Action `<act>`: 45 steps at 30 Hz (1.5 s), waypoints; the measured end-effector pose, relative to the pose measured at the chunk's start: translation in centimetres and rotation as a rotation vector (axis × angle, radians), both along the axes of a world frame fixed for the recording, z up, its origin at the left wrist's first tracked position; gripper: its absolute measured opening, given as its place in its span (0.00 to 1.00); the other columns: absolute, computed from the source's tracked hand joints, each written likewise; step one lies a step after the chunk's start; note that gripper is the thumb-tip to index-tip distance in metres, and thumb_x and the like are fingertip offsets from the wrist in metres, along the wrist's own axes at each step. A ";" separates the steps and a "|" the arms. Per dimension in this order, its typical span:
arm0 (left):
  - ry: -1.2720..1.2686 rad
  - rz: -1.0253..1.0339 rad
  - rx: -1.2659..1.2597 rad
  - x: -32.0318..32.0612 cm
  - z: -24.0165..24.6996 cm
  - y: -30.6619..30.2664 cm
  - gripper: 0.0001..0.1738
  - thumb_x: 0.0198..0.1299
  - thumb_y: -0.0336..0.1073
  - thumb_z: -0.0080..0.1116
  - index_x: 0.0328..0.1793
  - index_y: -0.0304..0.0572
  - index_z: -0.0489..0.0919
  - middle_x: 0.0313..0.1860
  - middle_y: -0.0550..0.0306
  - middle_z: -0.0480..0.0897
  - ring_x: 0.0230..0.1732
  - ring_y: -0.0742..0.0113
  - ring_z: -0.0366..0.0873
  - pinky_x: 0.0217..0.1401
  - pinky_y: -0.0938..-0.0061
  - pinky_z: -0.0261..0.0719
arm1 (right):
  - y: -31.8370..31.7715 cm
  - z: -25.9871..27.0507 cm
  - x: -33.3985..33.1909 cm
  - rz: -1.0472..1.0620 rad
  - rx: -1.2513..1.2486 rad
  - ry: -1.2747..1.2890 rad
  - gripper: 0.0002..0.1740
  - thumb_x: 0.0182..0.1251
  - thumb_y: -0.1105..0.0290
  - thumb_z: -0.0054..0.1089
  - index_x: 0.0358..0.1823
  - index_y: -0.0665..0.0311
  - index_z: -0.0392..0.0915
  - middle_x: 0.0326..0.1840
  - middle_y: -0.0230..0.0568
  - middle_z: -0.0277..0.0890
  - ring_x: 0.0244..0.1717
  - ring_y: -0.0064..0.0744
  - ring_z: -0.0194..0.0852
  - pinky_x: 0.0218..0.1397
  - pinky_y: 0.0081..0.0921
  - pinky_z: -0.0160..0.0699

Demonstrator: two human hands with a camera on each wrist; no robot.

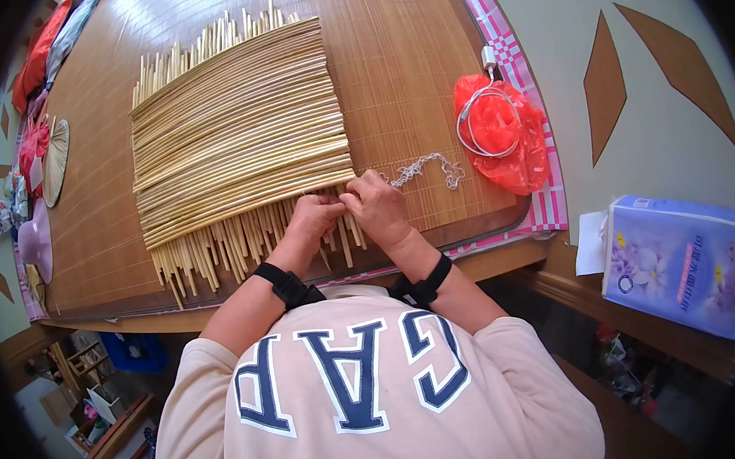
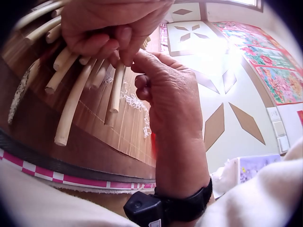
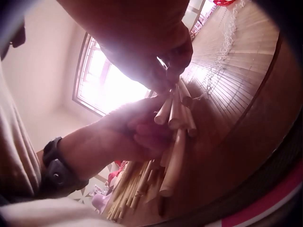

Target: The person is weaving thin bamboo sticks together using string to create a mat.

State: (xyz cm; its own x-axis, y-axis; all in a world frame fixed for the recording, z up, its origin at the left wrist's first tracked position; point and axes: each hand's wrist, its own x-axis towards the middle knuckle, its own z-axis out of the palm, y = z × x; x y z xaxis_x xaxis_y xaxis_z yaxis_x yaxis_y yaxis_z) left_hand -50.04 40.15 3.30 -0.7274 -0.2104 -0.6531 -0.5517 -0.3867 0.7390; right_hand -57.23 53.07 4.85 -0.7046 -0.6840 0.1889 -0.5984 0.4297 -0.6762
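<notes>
A woven mat of pale reed sticks (image 1: 239, 129) lies on a brown bamboo mat (image 1: 412, 55), with loose stick ends (image 1: 214, 254) fanning out along its near edge. Both hands meet at the weave's near right corner. My left hand (image 1: 326, 210) grips a few stick ends there; the left wrist view shows that hand (image 2: 113, 47) curled round the reed sticks (image 2: 71, 109). My right hand (image 1: 357, 197) pinches the same stick ends right beside it, fingers curled (image 2: 142, 71). In the right wrist view the right hand (image 3: 165, 71) is above the sticks (image 3: 175, 142) and the left hand (image 3: 151, 132) below. White string (image 1: 426, 167) lies just beyond.
A red plastic bag (image 1: 507, 141) with a white cable and charger (image 1: 489, 56) sits at the mat's right edge on pink checked cloth (image 1: 546, 207). A purple tissue pack (image 1: 677, 257) lies on the right ledge. A woven fan (image 1: 54, 160) and pink hat (image 1: 37, 239) lie at far left.
</notes>
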 end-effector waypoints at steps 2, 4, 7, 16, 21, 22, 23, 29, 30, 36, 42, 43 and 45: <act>0.001 -0.002 -0.022 0.0 0.2 0.2 0.07 0.52 0.32 0.60 0.25 0.38 0.77 0.12 0.66 0.68 0.09 0.77 0.60 0.11 0.81 0.54 | -0.7 -0.5 0.2 -0.088 -0.007 -0.006 0.06 0.53 0.67 0.58 0.29 0.62 0.75 0.30 0.42 0.70 0.32 0.44 0.74 0.34 0.35 0.74; -0.002 -0.004 -0.040 0.2 0.1 0.3 0.07 0.51 0.32 0.60 0.24 0.38 0.77 0.12 0.65 0.69 0.09 0.77 0.61 0.10 0.82 0.55 | -1.2 -1.1 0.4 -0.111 -0.010 -0.023 0.06 0.52 0.68 0.58 0.28 0.62 0.75 0.30 0.43 0.70 0.32 0.45 0.74 0.34 0.36 0.74; 0.006 -0.014 -0.053 0.0 -0.6 0.4 0.08 0.51 0.33 0.61 0.24 0.38 0.77 0.12 0.65 0.69 0.09 0.78 0.61 0.10 0.82 0.56 | -1.5 -1.9 0.2 -0.148 -0.017 -0.092 0.05 0.52 0.69 0.58 0.27 0.62 0.75 0.30 0.44 0.71 0.32 0.46 0.74 0.36 0.37 0.74; 0.019 0.011 -0.033 0.0 -1.4 0.4 0.09 0.47 0.33 0.66 0.25 0.36 0.78 0.10 0.64 0.68 0.07 0.77 0.60 0.07 0.79 0.51 | -1.5 -2.5 -0.6 -0.070 0.046 -0.121 0.05 0.51 0.70 0.59 0.27 0.62 0.73 0.32 0.44 0.71 0.34 0.46 0.74 0.37 0.37 0.74; 0.018 0.005 -0.004 0.0 -1.6 0.4 0.08 0.47 0.31 0.65 0.24 0.35 0.77 0.08 0.63 0.67 0.06 0.76 0.60 0.07 0.79 0.51 | -1.4 -2.1 -0.8 0.025 0.130 0.121 0.07 0.52 0.70 0.60 0.29 0.61 0.71 0.29 0.43 0.68 0.33 0.42 0.74 0.34 0.33 0.74; 0.015 0.007 -0.003 0.2 -1.7 0.3 0.08 0.47 0.31 0.65 0.24 0.35 0.77 0.08 0.63 0.67 0.06 0.76 0.60 0.07 0.79 0.51 | -1.4 -2.3 -0.8 0.034 0.074 0.197 0.07 0.52 0.71 0.59 0.29 0.61 0.71 0.28 0.42 0.67 0.32 0.41 0.74 0.33 0.32 0.73; 0.027 0.016 0.009 0.2 -1.8 0.3 0.09 0.47 0.32 0.65 0.24 0.35 0.77 0.08 0.63 0.67 0.06 0.76 0.60 0.07 0.79 0.51 | -1.4 -2.6 -0.8 0.042 0.016 0.274 0.07 0.52 0.71 0.59 0.29 0.61 0.70 0.27 0.42 0.66 0.31 0.41 0.74 0.32 0.32 0.73; 0.032 0.004 -0.022 0.1 -1.8 0.5 0.12 0.48 0.37 0.66 0.25 0.35 0.78 0.08 0.62 0.67 0.06 0.75 0.60 0.08 0.78 0.52 | -1.0 -3.3 -0.6 -0.056 -0.228 -0.006 0.03 0.53 0.73 0.57 0.27 0.63 0.72 0.28 0.43 0.68 0.31 0.42 0.73 0.32 0.33 0.71; 0.024 -0.006 -0.053 0.1 -1.7 0.5 0.13 0.48 0.38 0.66 0.26 0.34 0.78 0.08 0.62 0.67 0.06 0.76 0.60 0.08 0.78 0.52 | -1.0 -3.6 -0.7 -0.053 -0.229 -0.006 0.03 0.53 0.73 0.57 0.27 0.63 0.72 0.28 0.43 0.68 0.31 0.42 0.73 0.32 0.33 0.71; 0.016 -0.008 -0.075 0.1 -1.9 0.6 0.12 0.48 0.37 0.66 0.26 0.34 0.79 0.08 0.63 0.67 0.06 0.77 0.60 0.07 0.79 0.52 | -0.4 -1.9 -0.4 -0.115 -0.156 -0.257 0.06 0.51 0.70 0.60 0.24 0.65 0.74 0.28 0.44 0.71 0.32 0.46 0.73 0.35 0.35 0.72; 0.044 0.010 -0.050 0.2 -2.1 0.7 0.11 0.48 0.35 0.65 0.25 0.34 0.78 0.08 0.63 0.67 0.06 0.77 0.60 0.07 0.79 0.50 | -0.9 -2.8 -0.5 -0.117 -0.108 -0.216 0.06 0.50 0.70 0.60 0.24 0.65 0.74 0.29 0.45 0.71 0.31 0.46 0.72 0.34 0.35 0.72; 0.045 0.011 -0.048 0.2 -2.0 0.7 0.11 0.48 0.35 0.65 0.25 0.34 0.78 0.08 0.63 0.67 0.06 0.77 0.60 0.07 0.79 0.50 | -0.9 -2.8 -0.5 -0.075 -0.099 -0.109 0.06 0.51 0.71 0.59 0.24 0.64 0.73 0.28 0.44 0.70 0.30 0.46 0.72 0.33 0.35 0.72; 0.045 0.004 -0.031 0.3 -1.9 0.6 0.09 0.47 0.33 0.64 0.25 0.34 0.78 0.08 0.63 0.67 0.06 0.77 0.59 0.07 0.79 0.50 | -0.9 -2.9 -0.4 -0.029 -0.089 -0.002 0.05 0.51 0.72 0.58 0.24 0.63 0.72 0.28 0.43 0.69 0.30 0.46 0.71 0.32 0.35 0.72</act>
